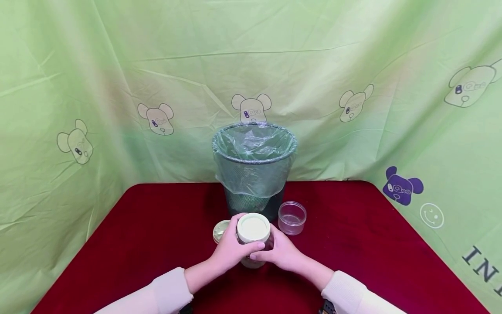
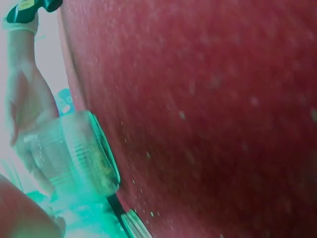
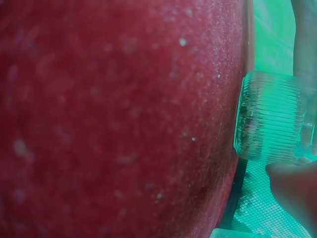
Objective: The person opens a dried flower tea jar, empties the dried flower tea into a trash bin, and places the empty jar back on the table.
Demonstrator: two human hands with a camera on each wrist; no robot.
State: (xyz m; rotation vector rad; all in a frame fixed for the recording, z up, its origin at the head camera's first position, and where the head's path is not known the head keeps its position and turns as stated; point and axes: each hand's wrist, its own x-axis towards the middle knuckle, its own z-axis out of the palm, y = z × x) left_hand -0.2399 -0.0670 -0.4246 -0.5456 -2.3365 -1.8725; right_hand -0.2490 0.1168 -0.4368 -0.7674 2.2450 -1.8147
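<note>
I see the left hand and right hand gripping the jar between them, equally near, its long axis upright; the bin stands beyond, toward the table's far edge.

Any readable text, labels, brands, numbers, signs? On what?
"IN", next letter cut by the frame edge: green curtain, right side
Winking smiley, no words: same curtain
Lettering on purple bear head and pale bear heads: too small to read surely
Yellow label on wrist device: too blurred
Jar: none legible
Numbers: none legible
</note>
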